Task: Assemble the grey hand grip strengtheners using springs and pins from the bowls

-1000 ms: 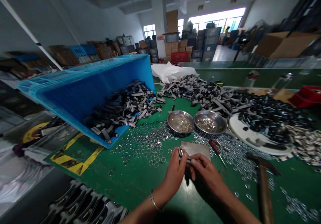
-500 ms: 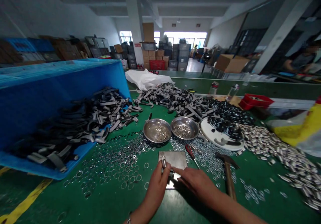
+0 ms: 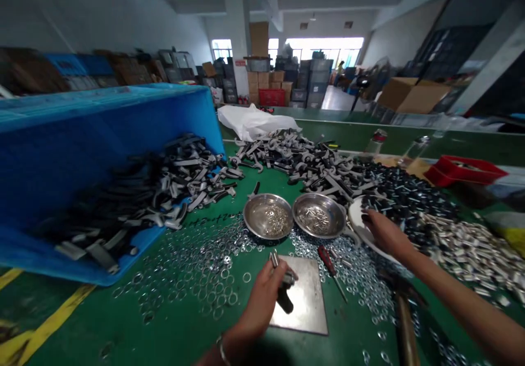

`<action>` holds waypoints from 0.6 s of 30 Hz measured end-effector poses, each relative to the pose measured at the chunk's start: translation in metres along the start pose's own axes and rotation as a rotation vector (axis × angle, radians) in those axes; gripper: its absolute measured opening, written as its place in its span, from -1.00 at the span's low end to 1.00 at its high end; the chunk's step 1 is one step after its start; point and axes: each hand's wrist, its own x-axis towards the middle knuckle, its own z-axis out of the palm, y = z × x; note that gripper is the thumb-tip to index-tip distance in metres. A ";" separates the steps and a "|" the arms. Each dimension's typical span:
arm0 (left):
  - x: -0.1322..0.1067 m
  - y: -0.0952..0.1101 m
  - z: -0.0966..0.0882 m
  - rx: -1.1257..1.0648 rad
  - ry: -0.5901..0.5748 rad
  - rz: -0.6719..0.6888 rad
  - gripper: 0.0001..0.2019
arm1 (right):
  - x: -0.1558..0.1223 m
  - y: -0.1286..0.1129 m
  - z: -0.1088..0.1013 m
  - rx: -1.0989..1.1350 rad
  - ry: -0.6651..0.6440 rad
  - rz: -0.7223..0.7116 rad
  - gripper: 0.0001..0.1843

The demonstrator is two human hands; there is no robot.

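Observation:
My left hand (image 3: 264,292) is closed around a small grey metal part (image 3: 287,278) with a short cylindrical end, held above a flat steel plate (image 3: 309,306). Its exact kind is partly hidden by my fingers and thumb. My right hand (image 3: 385,234) is over the white dish (image 3: 359,221), fingers drawn together at a small black-headed screw. Beyond that hand lies a heap of black-headed screws (image 3: 410,188). Two steel bowls stand behind the plate: the left bowl (image 3: 252,224) holds tiny metal pieces, the right bowl (image 3: 338,218) small pins.
A red screwdriver (image 3: 328,262) and a hammer (image 3: 406,322) lie right of the plate. Loose metal rings (image 3: 217,286) spread leftward. A blue crate (image 3: 205,114) holds grey-black parts; more are heaped behind the bowls (image 3: 295,158). Silver sleeves (image 3: 463,240) and a red tray (image 3: 451,170) are at right.
My right hand has left the part by my left hand and moved right and away from me to the white dish. My left hand still holds the metal part. The view has turned slightly.

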 end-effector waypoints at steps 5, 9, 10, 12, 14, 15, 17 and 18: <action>-0.005 0.010 -0.001 -0.190 0.048 0.050 -0.62 | -0.091 -0.128 0.033 0.657 0.099 0.105 -0.65; -0.025 0.011 0.005 -0.185 -0.017 0.068 -0.65 | -0.140 -0.203 0.054 0.708 0.195 0.057 -0.70; -0.030 0.011 0.004 -0.165 -0.020 0.077 -0.65 | -0.145 -0.211 0.056 0.664 0.205 0.007 -0.72; -0.040 0.010 0.000 -0.077 0.013 0.101 -0.63 | -0.152 -0.217 0.058 0.576 0.183 -0.104 -0.77; -0.049 0.012 -0.006 0.033 0.066 0.135 -0.62 | -0.158 -0.217 0.055 0.525 0.115 -0.191 -0.81; -0.052 0.014 -0.009 0.080 0.075 0.147 -0.62 | -0.161 -0.216 0.052 0.516 0.075 -0.213 -0.82; -0.059 0.019 -0.013 0.156 0.049 0.163 -0.62 | -0.166 -0.214 0.046 0.528 0.021 -0.227 -0.85; -0.061 0.022 -0.014 0.187 0.020 0.165 -0.63 | -0.168 -0.213 0.043 0.540 0.008 -0.240 -0.86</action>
